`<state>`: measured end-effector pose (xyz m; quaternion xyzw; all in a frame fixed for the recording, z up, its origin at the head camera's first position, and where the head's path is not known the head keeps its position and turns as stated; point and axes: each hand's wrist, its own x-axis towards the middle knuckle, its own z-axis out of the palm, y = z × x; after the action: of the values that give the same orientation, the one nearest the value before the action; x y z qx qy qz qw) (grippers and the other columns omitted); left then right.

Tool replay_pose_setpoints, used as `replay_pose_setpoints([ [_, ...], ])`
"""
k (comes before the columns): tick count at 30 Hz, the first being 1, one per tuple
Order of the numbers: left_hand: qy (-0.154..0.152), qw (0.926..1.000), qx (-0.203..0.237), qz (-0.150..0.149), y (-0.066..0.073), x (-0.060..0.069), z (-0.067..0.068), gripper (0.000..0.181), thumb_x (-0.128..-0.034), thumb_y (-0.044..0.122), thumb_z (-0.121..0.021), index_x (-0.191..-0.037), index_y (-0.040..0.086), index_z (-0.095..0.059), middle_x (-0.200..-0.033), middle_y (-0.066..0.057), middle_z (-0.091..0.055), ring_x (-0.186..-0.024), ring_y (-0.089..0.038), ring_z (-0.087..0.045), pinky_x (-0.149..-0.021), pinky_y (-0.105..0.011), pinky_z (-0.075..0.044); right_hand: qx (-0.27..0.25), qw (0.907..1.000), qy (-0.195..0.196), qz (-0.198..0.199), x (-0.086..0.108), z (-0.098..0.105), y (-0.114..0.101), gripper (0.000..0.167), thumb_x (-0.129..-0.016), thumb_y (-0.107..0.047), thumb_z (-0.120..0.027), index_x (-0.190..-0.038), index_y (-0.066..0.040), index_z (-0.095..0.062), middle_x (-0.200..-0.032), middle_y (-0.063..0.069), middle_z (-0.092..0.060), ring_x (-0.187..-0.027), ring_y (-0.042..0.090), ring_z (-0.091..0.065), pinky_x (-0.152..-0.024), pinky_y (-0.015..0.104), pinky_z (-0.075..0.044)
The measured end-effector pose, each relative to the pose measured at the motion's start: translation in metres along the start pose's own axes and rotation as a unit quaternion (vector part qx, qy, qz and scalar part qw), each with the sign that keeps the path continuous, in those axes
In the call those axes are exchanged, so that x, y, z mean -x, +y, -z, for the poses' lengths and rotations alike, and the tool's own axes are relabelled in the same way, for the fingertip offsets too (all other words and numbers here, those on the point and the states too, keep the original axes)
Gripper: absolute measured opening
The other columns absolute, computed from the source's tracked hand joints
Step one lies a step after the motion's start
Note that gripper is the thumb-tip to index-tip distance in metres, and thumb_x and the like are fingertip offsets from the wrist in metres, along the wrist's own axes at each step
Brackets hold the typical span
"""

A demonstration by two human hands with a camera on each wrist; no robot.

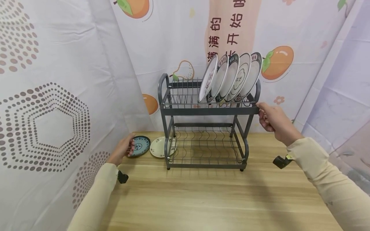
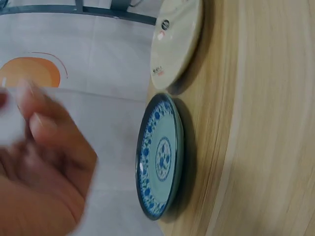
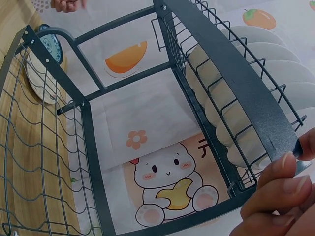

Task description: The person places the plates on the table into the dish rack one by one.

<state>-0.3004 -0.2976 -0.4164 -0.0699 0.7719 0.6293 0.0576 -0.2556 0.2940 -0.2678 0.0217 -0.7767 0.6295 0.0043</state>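
A dark grey two-tier dish rack [image 1: 209, 111] stands on the wooden table. My right hand [image 1: 274, 120] pinches the front right corner of its upper tier; in the right wrist view the thumb and curled fingers [image 3: 280, 189] meet at the end of the front bar. Several white plates with dark patterned rims [image 1: 231, 77] lean upright in the right half of that tier. My left hand [image 1: 122, 149] hovers beside a blue flower-patterned plate [image 2: 160, 157], fingers loosely bent and holding nothing. Between that plate and the rack lies a cream plate [image 2: 174, 42].
The rack's lower tier [image 1: 205, 150] has wavy wire slots with no plates in them. Printed curtains hang close behind the rack and at the left [image 1: 57, 128] and right sides. Bare wooden tabletop [image 1: 199, 199] stretches in front of the rack.
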Motion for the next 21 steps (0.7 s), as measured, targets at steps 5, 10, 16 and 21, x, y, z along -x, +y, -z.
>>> replay_pose_setpoints([
  [5,0.051,0.9981,0.002,0.034,-0.007,-0.004,0.003,0.043,-0.1076,0.047,-0.045,-0.091,0.009,-0.053,-0.072,0.002,-0.057,-0.051,-0.008,-0.047,-0.046,-0.025,-0.041,-0.003,1.0000,0.005,-0.001,0.002,0.001,0.000,0.049,-0.104,-0.048,-0.053,-0.068,-0.016,-0.053,-0.050,-0.005,-0.048,-0.039,0.004,-0.037,-0.036,0.021,-0.033],
  [10,0.077,0.9942,-0.063,0.041,-0.021,-0.011,0.007,0.045,-0.1086,0.039,-0.045,-0.102,-0.001,-0.062,-0.071,0.000,-0.062,-0.049,-0.007,-0.051,-0.049,-0.025,-0.046,-0.005,0.9999,0.011,0.004,0.001,-0.001,-0.001,0.049,-0.104,-0.048,-0.053,-0.067,-0.016,-0.054,-0.050,-0.005,-0.048,-0.039,0.004,-0.037,-0.036,0.021,-0.032],
  [16,0.082,0.9886,-0.118,0.046,-0.040,-0.009,0.016,0.052,-0.1088,0.033,-0.043,-0.118,-0.016,-0.059,-0.070,-0.003,-0.062,-0.050,-0.008,-0.053,-0.050,-0.027,-0.050,-0.011,0.9999,-0.001,-0.003,-0.001,-0.003,-0.001,0.049,-0.105,-0.047,-0.052,-0.067,-0.016,-0.055,-0.051,-0.005,-0.049,-0.039,0.004,-0.038,-0.036,0.021,-0.033],
  [21,0.084,0.9873,-0.121,0.060,-0.053,-0.011,0.021,0.047,-0.1084,0.032,-0.042,-0.110,-0.012,-0.060,-0.068,0.000,-0.060,-0.051,-0.010,-0.055,-0.052,-0.027,-0.047,-0.019,0.9997,-0.002,-0.012,-0.001,-0.002,0.002,0.049,-0.105,-0.048,-0.051,-0.068,-0.016,-0.054,-0.052,-0.005,-0.049,-0.039,0.004,-0.039,-0.036,0.021,-0.033],
])
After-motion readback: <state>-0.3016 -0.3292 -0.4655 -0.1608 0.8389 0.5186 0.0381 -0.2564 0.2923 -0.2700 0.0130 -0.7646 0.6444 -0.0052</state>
